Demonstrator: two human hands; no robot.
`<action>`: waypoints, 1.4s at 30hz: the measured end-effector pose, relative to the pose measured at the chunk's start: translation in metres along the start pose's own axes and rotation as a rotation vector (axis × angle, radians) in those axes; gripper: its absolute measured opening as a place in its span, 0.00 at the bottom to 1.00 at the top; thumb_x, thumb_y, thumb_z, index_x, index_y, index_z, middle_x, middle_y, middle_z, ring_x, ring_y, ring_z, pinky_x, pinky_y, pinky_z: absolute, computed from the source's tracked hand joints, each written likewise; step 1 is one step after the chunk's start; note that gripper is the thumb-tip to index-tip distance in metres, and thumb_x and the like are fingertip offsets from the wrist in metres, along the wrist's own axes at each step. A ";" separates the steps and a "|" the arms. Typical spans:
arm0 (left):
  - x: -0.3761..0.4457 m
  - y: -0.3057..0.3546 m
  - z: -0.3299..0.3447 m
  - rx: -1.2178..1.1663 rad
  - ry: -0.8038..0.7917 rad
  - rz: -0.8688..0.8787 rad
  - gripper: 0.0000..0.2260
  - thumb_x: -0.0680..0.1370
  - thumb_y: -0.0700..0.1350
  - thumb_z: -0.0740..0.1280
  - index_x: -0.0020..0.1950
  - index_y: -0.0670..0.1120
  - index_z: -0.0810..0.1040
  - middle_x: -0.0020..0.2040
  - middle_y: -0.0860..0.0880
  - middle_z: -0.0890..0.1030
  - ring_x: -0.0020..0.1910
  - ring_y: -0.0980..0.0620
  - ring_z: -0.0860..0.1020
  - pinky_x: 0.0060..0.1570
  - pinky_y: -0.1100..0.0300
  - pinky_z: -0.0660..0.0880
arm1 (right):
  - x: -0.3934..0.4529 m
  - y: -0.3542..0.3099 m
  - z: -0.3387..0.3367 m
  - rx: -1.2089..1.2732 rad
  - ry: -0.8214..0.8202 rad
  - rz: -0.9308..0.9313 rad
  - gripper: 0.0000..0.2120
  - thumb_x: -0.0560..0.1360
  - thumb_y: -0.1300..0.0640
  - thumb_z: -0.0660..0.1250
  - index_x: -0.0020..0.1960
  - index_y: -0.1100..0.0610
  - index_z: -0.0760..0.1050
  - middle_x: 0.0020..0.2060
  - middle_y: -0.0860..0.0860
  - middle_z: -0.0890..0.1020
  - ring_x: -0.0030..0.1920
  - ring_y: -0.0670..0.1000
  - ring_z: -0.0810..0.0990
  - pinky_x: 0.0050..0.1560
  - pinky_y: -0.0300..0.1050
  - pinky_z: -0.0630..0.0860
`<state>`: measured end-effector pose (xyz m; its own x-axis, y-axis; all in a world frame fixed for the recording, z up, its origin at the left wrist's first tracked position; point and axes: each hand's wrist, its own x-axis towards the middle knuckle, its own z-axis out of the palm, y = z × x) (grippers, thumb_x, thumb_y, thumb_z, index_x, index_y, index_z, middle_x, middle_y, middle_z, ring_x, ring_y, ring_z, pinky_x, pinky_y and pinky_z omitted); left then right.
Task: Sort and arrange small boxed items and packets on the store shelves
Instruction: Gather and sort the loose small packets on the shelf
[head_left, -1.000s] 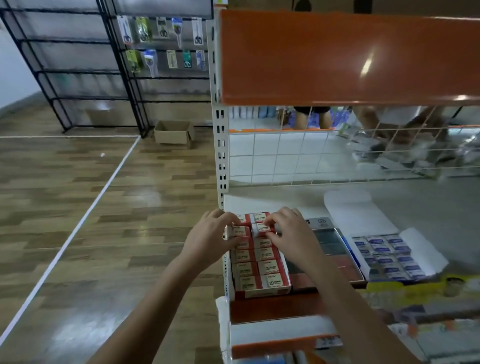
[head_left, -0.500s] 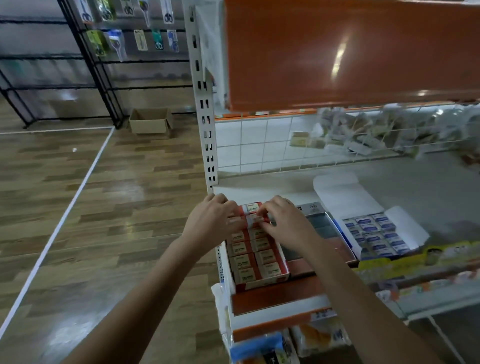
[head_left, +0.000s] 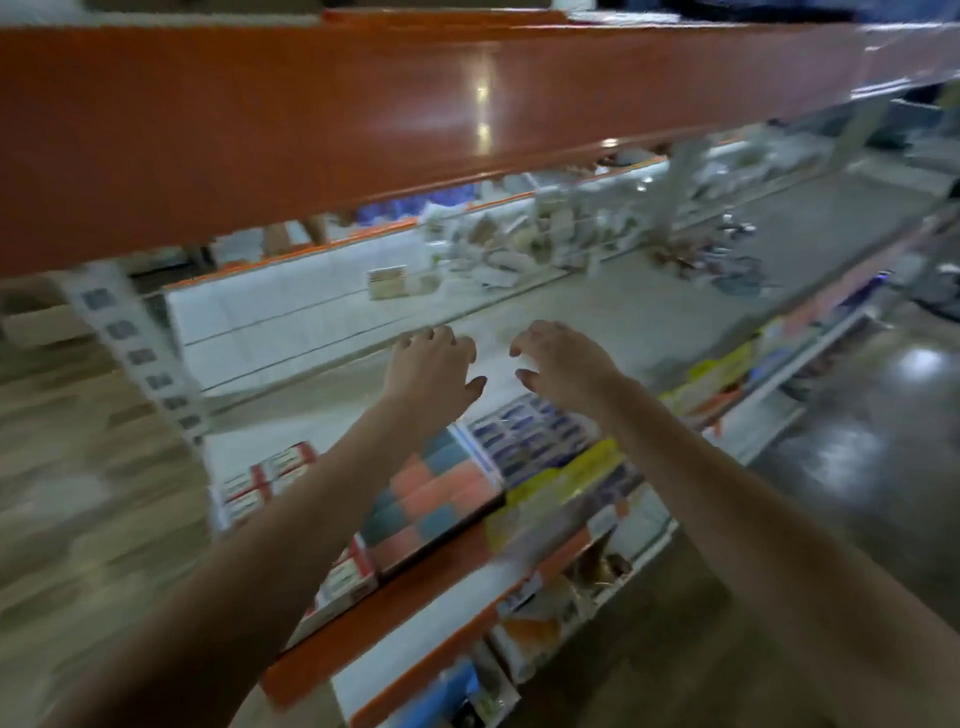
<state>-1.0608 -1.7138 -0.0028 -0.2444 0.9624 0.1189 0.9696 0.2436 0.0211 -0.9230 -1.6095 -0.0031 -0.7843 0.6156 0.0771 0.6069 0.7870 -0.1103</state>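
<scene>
Upper shelf: orange front edge, crossing the whole top of the view.
Lower shelf: grey, carrying the goods below my arms.
Orange and grey box: between the two other boxes, partly under my left forearm.
Red and white boxes: at the shelf's left end, blurred.
Blue packets: in an open white box, just below my hands.
Left hand: grip wide, fingers loosely spread, holding nothing.
Right hand: grip wide, also holding nothing, near the left one.

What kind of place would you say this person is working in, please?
Most likely a retail shop aisle, perhaps stationery. Long orange-edged shelves run along a walkway, open trays of small boxes sit at the shelf front, and yellow price labels line the shelf edge.
</scene>
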 end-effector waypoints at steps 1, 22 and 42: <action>0.014 0.020 0.000 0.001 -0.006 0.027 0.18 0.79 0.57 0.59 0.65 0.49 0.70 0.64 0.46 0.72 0.65 0.44 0.68 0.60 0.51 0.66 | -0.005 0.024 -0.003 -0.007 0.011 0.050 0.16 0.78 0.54 0.62 0.65 0.56 0.71 0.63 0.55 0.71 0.64 0.56 0.68 0.62 0.49 0.68; 0.277 0.330 0.072 -0.128 -0.210 0.176 0.21 0.79 0.54 0.60 0.68 0.44 0.68 0.65 0.41 0.67 0.63 0.41 0.67 0.61 0.49 0.69 | -0.043 0.420 -0.006 -0.009 -0.085 0.424 0.22 0.77 0.53 0.61 0.68 0.58 0.67 0.66 0.58 0.70 0.65 0.59 0.68 0.61 0.53 0.71; 0.427 0.314 0.128 -0.105 -0.128 -0.065 0.25 0.73 0.48 0.66 0.70 0.48 0.66 0.67 0.45 0.69 0.62 0.44 0.71 0.52 0.53 0.72 | 0.080 0.577 0.027 0.140 -0.001 0.276 0.11 0.77 0.54 0.61 0.57 0.55 0.75 0.53 0.53 0.76 0.56 0.54 0.72 0.55 0.48 0.71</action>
<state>-0.8615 -1.2112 -0.0723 -0.2994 0.9540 -0.0134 0.9456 0.2986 0.1289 -0.6392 -1.1077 -0.0876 -0.5921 0.8055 0.0244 0.7736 0.5766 -0.2627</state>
